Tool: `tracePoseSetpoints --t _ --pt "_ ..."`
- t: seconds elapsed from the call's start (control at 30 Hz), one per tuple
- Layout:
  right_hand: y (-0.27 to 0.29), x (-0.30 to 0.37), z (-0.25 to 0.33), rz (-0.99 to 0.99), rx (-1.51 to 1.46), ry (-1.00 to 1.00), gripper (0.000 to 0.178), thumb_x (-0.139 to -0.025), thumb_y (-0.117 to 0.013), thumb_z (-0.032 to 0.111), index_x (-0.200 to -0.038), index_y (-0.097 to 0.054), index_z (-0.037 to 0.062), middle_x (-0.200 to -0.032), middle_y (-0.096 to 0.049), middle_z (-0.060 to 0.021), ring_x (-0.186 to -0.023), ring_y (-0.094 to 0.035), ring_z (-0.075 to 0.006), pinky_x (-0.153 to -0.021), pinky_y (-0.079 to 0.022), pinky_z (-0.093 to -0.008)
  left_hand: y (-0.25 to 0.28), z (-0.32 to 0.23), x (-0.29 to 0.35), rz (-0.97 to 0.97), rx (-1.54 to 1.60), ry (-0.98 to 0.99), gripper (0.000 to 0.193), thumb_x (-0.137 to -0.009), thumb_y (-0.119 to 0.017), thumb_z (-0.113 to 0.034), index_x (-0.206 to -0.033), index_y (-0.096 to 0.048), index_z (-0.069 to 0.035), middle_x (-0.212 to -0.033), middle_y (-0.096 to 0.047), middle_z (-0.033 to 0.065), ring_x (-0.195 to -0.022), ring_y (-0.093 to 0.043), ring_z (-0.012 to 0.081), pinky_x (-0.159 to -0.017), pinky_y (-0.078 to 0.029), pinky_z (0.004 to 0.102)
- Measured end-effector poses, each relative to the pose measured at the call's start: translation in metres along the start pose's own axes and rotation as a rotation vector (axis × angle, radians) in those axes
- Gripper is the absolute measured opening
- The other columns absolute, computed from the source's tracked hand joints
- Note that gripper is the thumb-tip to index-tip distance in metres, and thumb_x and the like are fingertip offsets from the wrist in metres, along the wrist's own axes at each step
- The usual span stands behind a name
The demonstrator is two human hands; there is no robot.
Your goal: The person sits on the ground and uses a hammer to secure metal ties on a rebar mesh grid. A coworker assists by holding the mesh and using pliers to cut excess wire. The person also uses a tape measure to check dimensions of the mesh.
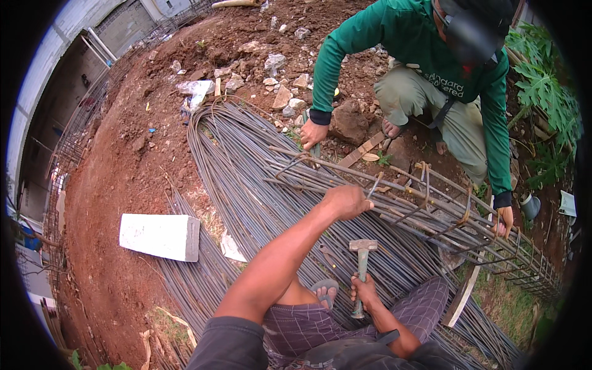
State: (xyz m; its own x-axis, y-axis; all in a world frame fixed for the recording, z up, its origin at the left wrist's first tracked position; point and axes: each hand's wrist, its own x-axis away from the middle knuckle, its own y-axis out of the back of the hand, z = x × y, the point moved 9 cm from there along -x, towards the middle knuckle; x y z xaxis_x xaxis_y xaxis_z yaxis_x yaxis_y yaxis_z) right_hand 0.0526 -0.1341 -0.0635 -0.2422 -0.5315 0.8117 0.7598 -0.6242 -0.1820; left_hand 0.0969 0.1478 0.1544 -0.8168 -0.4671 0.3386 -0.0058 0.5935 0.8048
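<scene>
My right hand (368, 292) is closed around the handle of a hammer (363, 259), held with its metal head up, just above my lap. My left hand (346, 202) reaches forward, its fingers curled round a thin steel bar (375, 183) whose end sticks up past the fist; it may be a stirrup. That hand is at the near side of a rebar cage (445, 211) made of long rods and square stirrups. Across from me, a person in a green sweater (407, 37) has one hand (314, 134) by the cage's left end and the other (504, 221) gripping its right part.
A big bundle of steel rods (246, 161) lies under the cage, bent round at its far end. A white block (159, 237) stands on the rods at left. A wooden plank (461, 296) is at right. Stones (282, 97) and red soil (132, 179) spread beyond.
</scene>
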Motion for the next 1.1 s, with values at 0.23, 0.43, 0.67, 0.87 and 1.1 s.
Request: tracePoseSetpoints --t 0.23,0.43,0.67,0.87,1.1 --pt "0.005 -0.005 -0.004 -0.031 0.012 0.010 0.019 -0.093 -0.059 0.014 -0.109 -0.049 0.0100 -0.069 -0.052 -0.0039 -0.049 -0.051 -0.0149 -0.041 -0.045 -0.0320 -0.027 -0.004 0.011 0.255 -0.060 -0.125 0.040 -0.085 -0.065 -0.045 -0.087 -0.070 -0.005 -0.082 -0.068 0.0167 -0.083 -0.065 0.0377 -0.072 -0.050 0.0478" --pt "0.004 -0.006 -0.008 -0.040 0.008 -0.031 0.017 -0.093 -0.058 0.013 -0.107 -0.049 0.0106 -0.067 -0.051 -0.0032 -0.048 -0.050 -0.0142 -0.040 -0.043 -0.0317 -0.014 -0.004 0.008 0.184 -0.004 -0.167 0.038 -0.085 -0.065 -0.043 -0.086 -0.070 -0.005 -0.082 -0.068 0.0177 -0.082 -0.065 0.0386 -0.072 -0.049 0.0486" --pt "0.001 -0.007 -0.012 0.023 -0.061 -0.046 0.017 -0.093 -0.059 0.015 -0.105 -0.049 0.0106 -0.067 -0.051 -0.0025 -0.049 -0.050 -0.0144 -0.042 -0.045 -0.0321 0.004 -0.001 0.004 -0.021 -0.031 -0.072 0.037 -0.089 -0.059 -0.040 -0.088 -0.069 -0.005 -0.083 -0.067 0.0183 -0.081 -0.064 0.0391 -0.073 -0.048 0.0501" --pt "0.004 -0.014 -0.020 0.082 -0.165 -0.124 0.017 -0.092 -0.061 0.017 -0.103 -0.050 0.0098 -0.067 -0.051 -0.0014 -0.049 -0.050 -0.0125 -0.042 -0.046 -0.0311 0.022 -0.006 0.000 -0.113 -0.013 -0.043 0.037 -0.092 -0.055 -0.040 -0.086 -0.067 -0.005 -0.077 -0.066 0.0188 -0.078 -0.063 0.0396 -0.071 -0.047 0.0507" --pt "-0.004 -0.006 -0.008 0.128 -0.200 -0.073 0.018 -0.092 -0.063 0.017 -0.100 -0.049 0.0096 -0.068 -0.049 -0.0003 -0.050 -0.048 -0.0108 -0.043 -0.042 -0.0297 0.042 0.011 -0.011 -0.383 -0.058 0.072 0.042 -0.094 -0.054 -0.041 -0.081 -0.063 -0.002 -0.069 -0.062 0.0218 -0.072 -0.062 0.0427 -0.066 -0.045 0.0522"
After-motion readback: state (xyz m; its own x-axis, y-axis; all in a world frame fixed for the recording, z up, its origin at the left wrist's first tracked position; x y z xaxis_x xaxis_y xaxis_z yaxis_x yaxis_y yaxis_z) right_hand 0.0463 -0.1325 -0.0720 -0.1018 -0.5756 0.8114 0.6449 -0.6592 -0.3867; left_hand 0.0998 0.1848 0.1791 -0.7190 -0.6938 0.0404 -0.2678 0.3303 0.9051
